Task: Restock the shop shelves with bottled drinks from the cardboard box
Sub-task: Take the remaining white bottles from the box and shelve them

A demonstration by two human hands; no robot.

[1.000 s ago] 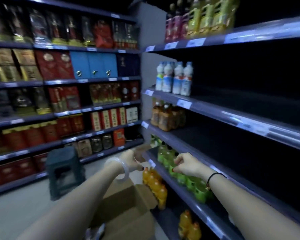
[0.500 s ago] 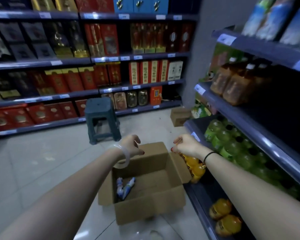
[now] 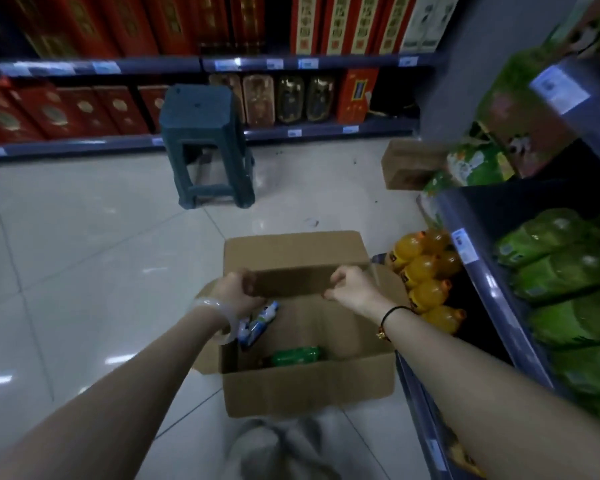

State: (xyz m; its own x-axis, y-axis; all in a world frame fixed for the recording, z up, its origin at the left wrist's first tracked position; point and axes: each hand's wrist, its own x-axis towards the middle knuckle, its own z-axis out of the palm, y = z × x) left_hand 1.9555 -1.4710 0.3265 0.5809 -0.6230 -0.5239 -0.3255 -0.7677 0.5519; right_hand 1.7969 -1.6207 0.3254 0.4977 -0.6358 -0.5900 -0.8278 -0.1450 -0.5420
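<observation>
Stage: both hands are over the open cardboard box (image 3: 305, 386) on the floor, reaching in for stock
Left hand (image 3: 238, 294): fingers curled together over the box's left edge, clamped on nothing that shows
Right hand (image 3: 352, 284): fingers curled shut above the far side of the box, also empty as far as can be seen
Stock in the box: a green bottle (image 3: 297, 355) lies flat near the front wall; two white and blue bottles (image 3: 258, 323) lie against the left wall, partly under the left wrist
Done: the shelf unit (image 3: 478, 271) on the right already carries rows of green bottles (image 3: 561, 268) and, one level lower, orange bottles (image 3: 426, 271)
Left: by my reading, little; only those few bottles in the box are not yet shelved
Floor (image 3: 84, 254): pale glossy tiles, a few specks of litter
Room: a dim shop aisle; a dark plastic stool (image 3: 205, 143) stands beyond the box, a second small carton (image 3: 413, 164) sits by the shelf end, and red gift boxes (image 3: 59, 109) line the far shelving
</observation>
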